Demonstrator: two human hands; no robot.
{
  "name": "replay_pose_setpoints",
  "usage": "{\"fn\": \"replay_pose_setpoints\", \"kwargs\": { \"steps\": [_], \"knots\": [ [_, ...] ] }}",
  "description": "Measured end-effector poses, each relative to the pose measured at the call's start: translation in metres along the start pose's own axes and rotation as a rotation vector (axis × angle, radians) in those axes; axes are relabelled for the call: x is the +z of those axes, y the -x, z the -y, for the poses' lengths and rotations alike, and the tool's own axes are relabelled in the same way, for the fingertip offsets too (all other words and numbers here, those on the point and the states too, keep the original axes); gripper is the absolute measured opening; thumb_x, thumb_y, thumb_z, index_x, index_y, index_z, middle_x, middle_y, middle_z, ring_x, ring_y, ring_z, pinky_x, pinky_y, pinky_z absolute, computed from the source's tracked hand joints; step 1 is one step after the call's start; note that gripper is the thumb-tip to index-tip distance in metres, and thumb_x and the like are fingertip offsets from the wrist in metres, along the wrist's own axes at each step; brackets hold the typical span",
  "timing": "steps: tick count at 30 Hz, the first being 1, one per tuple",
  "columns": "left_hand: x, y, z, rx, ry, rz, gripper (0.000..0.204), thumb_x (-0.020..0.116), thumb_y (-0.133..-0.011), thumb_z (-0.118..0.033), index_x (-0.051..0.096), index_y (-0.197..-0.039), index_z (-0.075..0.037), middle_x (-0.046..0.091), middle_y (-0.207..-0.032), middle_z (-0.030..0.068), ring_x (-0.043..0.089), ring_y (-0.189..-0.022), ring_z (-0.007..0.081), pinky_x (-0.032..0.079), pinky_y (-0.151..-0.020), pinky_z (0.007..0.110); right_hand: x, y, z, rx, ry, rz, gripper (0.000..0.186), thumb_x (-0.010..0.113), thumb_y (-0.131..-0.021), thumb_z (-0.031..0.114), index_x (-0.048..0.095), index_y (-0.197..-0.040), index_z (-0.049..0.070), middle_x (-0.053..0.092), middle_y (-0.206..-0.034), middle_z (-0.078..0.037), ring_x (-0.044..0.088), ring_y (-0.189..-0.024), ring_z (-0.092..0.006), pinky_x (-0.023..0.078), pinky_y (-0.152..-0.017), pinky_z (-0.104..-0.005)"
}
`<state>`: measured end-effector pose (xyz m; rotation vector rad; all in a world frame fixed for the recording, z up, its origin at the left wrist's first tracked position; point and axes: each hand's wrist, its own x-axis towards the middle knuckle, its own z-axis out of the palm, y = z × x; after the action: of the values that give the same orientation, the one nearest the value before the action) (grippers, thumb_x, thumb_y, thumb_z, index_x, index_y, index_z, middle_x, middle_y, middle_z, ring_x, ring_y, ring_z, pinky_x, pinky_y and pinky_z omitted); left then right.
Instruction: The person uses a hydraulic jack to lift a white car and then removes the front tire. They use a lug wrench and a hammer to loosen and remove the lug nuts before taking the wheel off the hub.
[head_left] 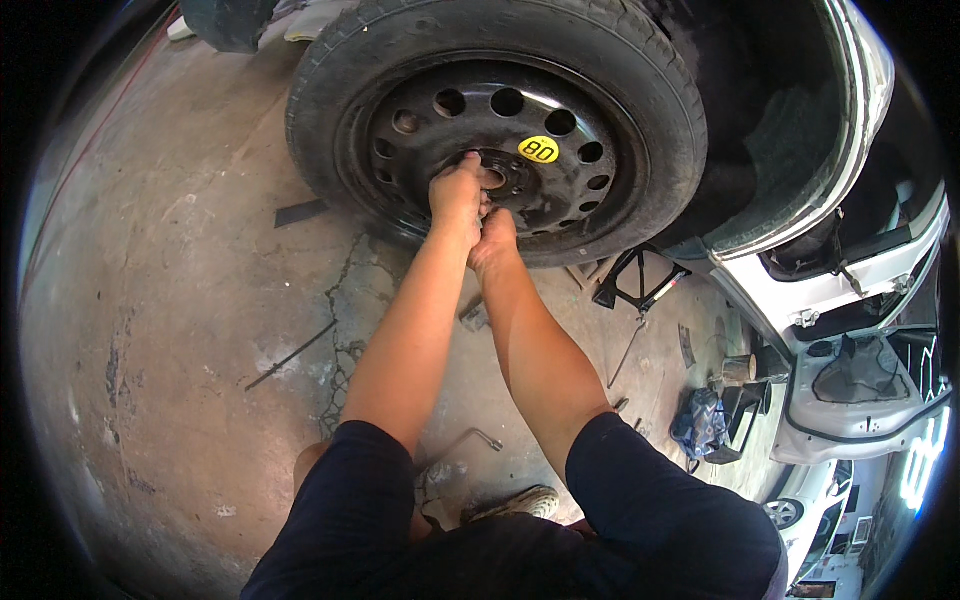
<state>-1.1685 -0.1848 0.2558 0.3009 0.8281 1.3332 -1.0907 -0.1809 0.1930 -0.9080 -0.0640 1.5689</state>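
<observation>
A black steel spare wheel (pixel 585 180) with a rubber tire (pixel 655 65) stands in front of me, with a ring of round holes and a yellow sticker (pixel 539 150). At its hub (pixel 495 178), my left hand (pixel 456 205) is closed, its fingertips against the metal left of the centre bore. My right hand (pixel 495 238) is closed just below, close against the left one, at the lower part of the hub. What either hand pinches is too small and covered to make out.
A black scissor jack (pixel 640 280) lies right of the tire. An L-shaped wrench (pixel 485 438) is on the concrete floor near my shoe (pixel 515 503); a dark thin bar (pixel 290 356) lies at left. The white car's body (pixel 770 235) and a patterned bag (pixel 700 424) are at right.
</observation>
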Motion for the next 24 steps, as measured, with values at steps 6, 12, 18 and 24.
{"fn": "replay_pose_setpoints", "kwargs": {
  "steps": [6,12,18,24],
  "knots": [
    [0.01,0.005,0.003,-0.181,0.129,-0.072,0.036,0.054,-0.103,-0.039,0.063,-0.084,-0.01,0.046,-0.07,-0.0018,0.044,-0.057,0.0103,0.035,-0.048,0.027,-0.012,-0.003,0.008,-0.043,-0.132,-0.016,0.02,0.039,-0.095,0.008,0.057,-0.086,0.009,0.056,-0.08,-0.002,0.057,-0.081,-0.02,0.052,-0.081,-0.0376],
    [0.002,-0.007,0.01,-0.147,0.13,-0.024,0.036,0.054,-0.103,-0.041,0.062,-0.087,-0.009,0.046,-0.07,-0.0022,0.043,-0.056,0.0105,0.035,-0.048,0.027,-0.007,-0.007,0.004,-0.024,0.024,-0.113,0.019,0.037,-0.095,0.009,0.054,-0.088,0.009,0.056,-0.078,-0.003,0.055,-0.077,-0.0202,0.052,-0.077,-0.037],
    [0.014,-0.003,0.011,-0.024,0.033,-0.085,0.044,0.05,-0.103,-0.045,0.062,-0.08,-0.009,0.056,-0.067,0.0007,0.045,-0.056,0.0108,0.033,-0.046,0.027,-0.017,-0.017,0.006,-0.048,-0.037,0.007,0.019,0.036,-0.096,0.011,0.054,-0.089,0.01,0.058,-0.08,-0.004,0.06,-0.083,-0.0228,0.053,-0.082,-0.0393],
    [0.01,0.004,0.002,-0.144,0.102,-0.051,0.044,0.05,-0.103,-0.045,0.063,-0.082,-0.009,0.057,-0.069,0.001,0.046,-0.056,0.0107,0.035,-0.046,0.026,0.004,0.012,0.008,-0.019,-0.17,-0.016,0.023,0.035,-0.097,0.011,0.054,-0.084,0.01,0.06,-0.082,-0.004,0.06,-0.083,-0.0224,0.053,-0.082,-0.0414]
  ]
}}
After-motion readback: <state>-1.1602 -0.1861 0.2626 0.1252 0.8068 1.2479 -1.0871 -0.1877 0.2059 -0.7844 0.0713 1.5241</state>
